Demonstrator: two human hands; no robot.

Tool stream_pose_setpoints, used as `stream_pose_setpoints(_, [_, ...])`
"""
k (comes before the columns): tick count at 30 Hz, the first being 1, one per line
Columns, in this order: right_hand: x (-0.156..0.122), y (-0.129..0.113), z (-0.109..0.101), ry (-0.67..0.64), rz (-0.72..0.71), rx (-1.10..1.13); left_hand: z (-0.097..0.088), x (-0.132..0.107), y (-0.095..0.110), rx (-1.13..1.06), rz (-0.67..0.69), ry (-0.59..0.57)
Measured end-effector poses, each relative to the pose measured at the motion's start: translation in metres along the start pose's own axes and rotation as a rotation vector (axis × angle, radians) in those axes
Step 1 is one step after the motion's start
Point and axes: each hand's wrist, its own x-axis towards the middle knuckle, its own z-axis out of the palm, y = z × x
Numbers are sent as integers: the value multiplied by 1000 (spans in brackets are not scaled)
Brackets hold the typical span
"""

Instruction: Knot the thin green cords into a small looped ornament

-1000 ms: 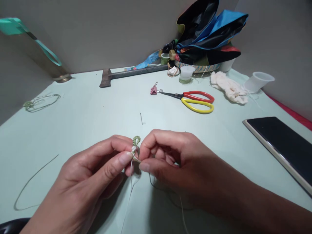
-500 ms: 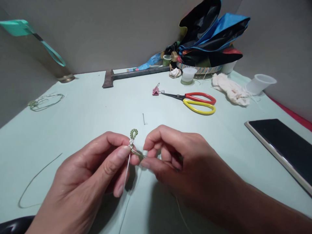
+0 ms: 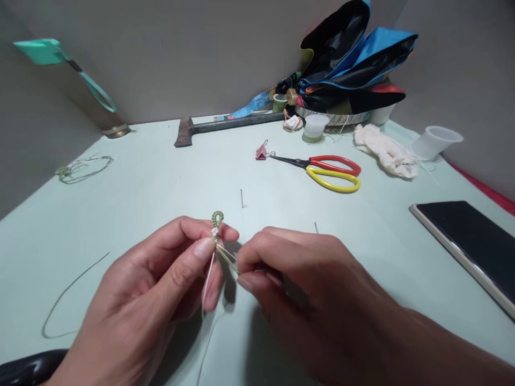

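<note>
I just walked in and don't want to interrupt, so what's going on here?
A person is working on a small knotted green cord loop with bare hands. The left hand pinches it between thumb and fingers, a pale cord hanging below, while the right hand holds green strands running from it. Red-and-yellow scissors and a pink binder clip lie beyond the hands on the pale green table.

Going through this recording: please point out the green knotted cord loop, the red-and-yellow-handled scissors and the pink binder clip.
Green knotted cord loop (image 3: 218, 218): head view, on the loop's top end.
Red-and-yellow-handled scissors (image 3: 309, 162): head view, near the pivot.
Pink binder clip (image 3: 261, 153): head view, on its body.
</note>
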Motion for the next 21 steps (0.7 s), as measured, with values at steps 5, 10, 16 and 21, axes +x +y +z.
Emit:
stream_pose_setpoints(5, [-5, 1, 4, 92, -113, -62, -1, -6, -4, -45, -44, -36])
stream_pose_setpoints(10, [-4, -4, -3, 39, -31, -32, 1, -8, -5, -59, -39, -34])
stream_pose_setpoints(16, [-3, -8, -4, 19, 163, 117, 0, -6, -5, -11, -46, 3])
stream_pose_setpoints(21, [3, -18, -2, 38, 450, 287, 0, -10, -5, 71, -61, 39])
